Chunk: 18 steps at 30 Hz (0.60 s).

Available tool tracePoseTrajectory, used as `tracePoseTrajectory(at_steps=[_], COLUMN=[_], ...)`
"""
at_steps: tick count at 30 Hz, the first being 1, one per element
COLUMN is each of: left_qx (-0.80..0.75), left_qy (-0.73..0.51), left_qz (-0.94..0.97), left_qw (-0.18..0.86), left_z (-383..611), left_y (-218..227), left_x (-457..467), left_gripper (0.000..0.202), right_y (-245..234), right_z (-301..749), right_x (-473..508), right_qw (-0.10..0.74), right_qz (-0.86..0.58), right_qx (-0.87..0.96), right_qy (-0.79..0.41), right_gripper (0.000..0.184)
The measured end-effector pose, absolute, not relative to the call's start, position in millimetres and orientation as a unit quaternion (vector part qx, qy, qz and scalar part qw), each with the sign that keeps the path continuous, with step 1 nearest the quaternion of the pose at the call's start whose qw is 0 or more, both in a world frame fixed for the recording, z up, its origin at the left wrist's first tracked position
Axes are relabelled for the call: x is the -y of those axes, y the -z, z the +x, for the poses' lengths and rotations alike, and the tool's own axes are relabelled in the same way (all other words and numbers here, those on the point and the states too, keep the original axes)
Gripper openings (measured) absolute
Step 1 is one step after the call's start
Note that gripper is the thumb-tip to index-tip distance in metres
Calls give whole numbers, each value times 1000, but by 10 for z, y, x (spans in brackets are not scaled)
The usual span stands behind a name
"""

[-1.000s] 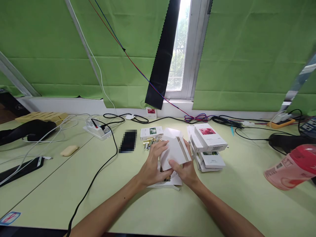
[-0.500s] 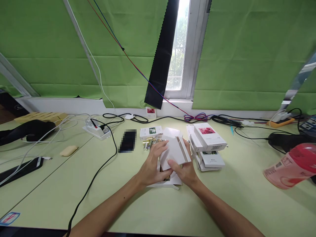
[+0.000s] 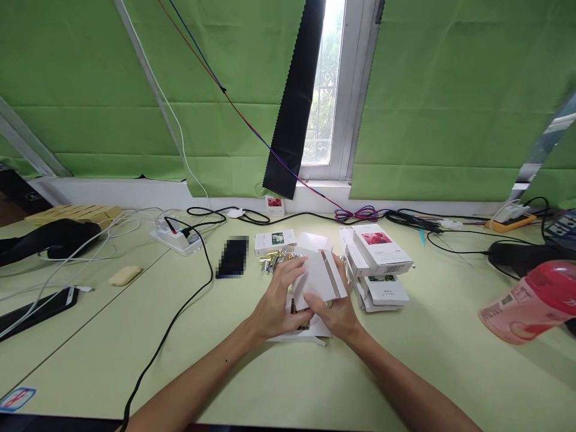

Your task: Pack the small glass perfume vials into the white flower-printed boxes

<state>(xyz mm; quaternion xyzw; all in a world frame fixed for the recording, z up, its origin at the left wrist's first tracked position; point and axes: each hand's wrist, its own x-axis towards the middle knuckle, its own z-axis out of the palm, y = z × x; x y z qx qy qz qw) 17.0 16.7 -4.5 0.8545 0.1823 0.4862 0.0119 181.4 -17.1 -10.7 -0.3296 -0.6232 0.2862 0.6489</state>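
Both hands grip a small white box (image 3: 315, 279) with a brownish stripe near its right side, tilted above the table. My left hand (image 3: 279, 303) holds its left edge, fingers over the top left corner and thumb low. My right hand (image 3: 339, 312) wraps the right side, thumb across the front face and fingers mostly hidden behind. Beneath them lies another white carton (image 3: 321, 327) with a printed picture, partly covered by the hands. Just behind the box is a pile of small shiny gold and silver packets (image 3: 272, 259).
Stacked white cartons (image 3: 382, 255) with flower pictures stand on the right. A white box (image 3: 274, 241) lies behind the packets. A pixelated dark rectangle (image 3: 233, 257), a black cable (image 3: 180, 309) and a power strip (image 3: 176, 237) are left; a pink-red bottle (image 3: 531, 303) stands far right.
Almost nothing differs. The held box has tilted very slightly, and both hands keep their grip on it.
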Motion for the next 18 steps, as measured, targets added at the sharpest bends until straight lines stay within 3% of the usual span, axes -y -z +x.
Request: tracePoseTrajectory(at_steps=[18], left_qx=[-179], left_qy=[-478], left_qz=[859], left_qw=[29], left_z=[171], left_y=[36], left_x=[-179], left_gripper=[80], right_y=[92], right_z=[1819], right_x=[165], right_qw=[647], right_qz=[-332], right_qx=[636], right_qy=[-257], right_gripper=[67])
